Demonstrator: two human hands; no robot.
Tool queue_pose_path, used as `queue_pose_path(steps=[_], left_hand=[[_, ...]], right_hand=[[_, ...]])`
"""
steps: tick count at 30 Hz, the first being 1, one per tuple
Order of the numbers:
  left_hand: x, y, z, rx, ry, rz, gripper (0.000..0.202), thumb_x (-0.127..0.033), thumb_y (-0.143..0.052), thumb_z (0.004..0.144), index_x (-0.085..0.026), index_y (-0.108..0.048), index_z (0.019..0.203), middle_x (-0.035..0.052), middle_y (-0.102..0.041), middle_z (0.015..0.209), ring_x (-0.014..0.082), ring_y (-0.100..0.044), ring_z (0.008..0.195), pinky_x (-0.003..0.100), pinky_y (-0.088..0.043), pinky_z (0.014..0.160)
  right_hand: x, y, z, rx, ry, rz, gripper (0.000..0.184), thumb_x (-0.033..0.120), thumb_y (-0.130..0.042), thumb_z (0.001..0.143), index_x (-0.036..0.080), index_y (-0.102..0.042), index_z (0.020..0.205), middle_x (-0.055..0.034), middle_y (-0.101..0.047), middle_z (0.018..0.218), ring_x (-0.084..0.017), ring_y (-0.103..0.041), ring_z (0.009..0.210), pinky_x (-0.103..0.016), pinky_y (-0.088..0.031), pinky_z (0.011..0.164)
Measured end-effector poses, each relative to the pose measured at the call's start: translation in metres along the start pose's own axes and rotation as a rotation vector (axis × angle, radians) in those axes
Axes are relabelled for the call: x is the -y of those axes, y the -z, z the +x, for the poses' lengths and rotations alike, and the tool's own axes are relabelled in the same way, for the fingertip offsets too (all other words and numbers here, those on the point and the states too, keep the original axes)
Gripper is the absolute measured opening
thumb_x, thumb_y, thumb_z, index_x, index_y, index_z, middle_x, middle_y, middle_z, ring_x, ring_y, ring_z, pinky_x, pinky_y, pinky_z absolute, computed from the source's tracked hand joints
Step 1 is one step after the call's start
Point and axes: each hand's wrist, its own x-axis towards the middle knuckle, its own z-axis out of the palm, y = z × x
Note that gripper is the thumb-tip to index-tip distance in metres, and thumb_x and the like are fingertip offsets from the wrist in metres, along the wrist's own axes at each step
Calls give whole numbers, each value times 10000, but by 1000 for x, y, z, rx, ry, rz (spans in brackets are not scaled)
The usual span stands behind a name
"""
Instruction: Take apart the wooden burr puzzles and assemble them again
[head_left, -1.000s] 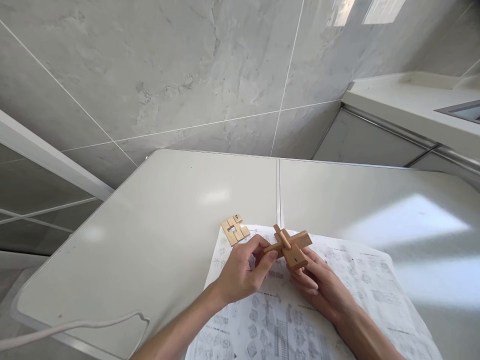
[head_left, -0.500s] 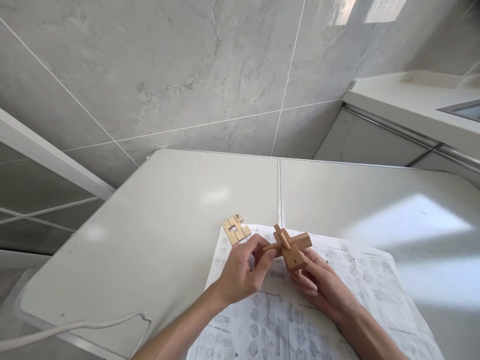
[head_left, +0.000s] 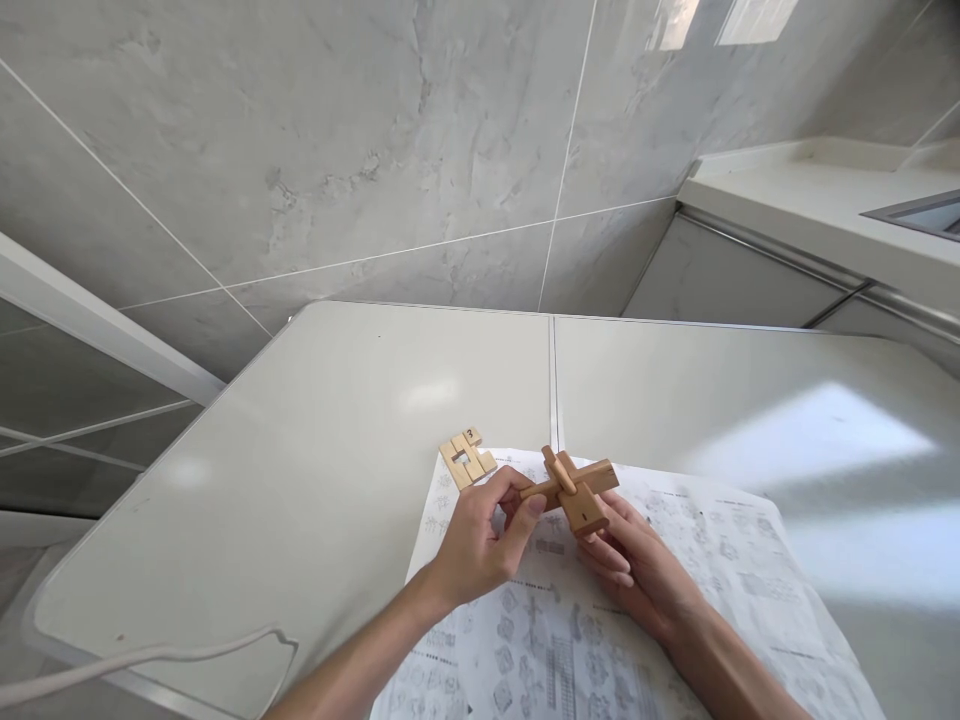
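Both hands have hold of a brown wooden burr puzzle point(head_left: 587, 508), a cross of interlocked bars, held above a printed sheet. My left hand point(head_left: 491, 540) pinches the bar that points left between thumb and fingers. On the other side, my right hand point(head_left: 643, 565) supports the puzzle from below and right, its fingers partly hidden under the block. A thin bar at the top of the puzzle slants up to the left. Just beyond my left hand lies a flat group of pale wooden pieces point(head_left: 456, 470) with a square gap and a dark number on one piece.
The white printed sheet point(head_left: 525, 620), covered in small diagrams, lies under the hands on a white table point(head_left: 337, 440) with a seam. A white cable point(head_left: 172, 650) crosses the near left corner. Grey tiled wall point(head_left: 315, 150) stands behind; a white counter point(head_left: 810, 200) is at right.
The puzzle has turned slightly in the hands, and its thin top bar now sticks out further up and left. The pale pieces have stayed on the table.
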Motion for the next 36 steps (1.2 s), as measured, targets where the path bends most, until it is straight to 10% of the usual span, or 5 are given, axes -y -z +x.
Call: queue_pose_path(steps=[13, 36], left_hand=[[-2, 1, -1, -60, -28, 5, 274, -406, -547, 1080, -194, -568, 909, -52, -503, 641, 105, -444, 563, 250, -349, 561], [-3, 5, 1, 41, 16, 85, 340, -471, -494, 1087, -185, -617, 948, -30, -506, 688, 117, -443, 602, 249, -319, 547]], right_hand=[[7, -4, -1, 53, -26, -37, 426, 494, -852, 900, 182, -584, 785, 60, -501, 609, -25, -231, 432, -150, -231, 391], [10, -3, -3, 48, -17, -104, 381, 525, -833, 917, 189, -685, 1020, 45, -564, 653, -32, -277, 445, -149, -241, 394]])
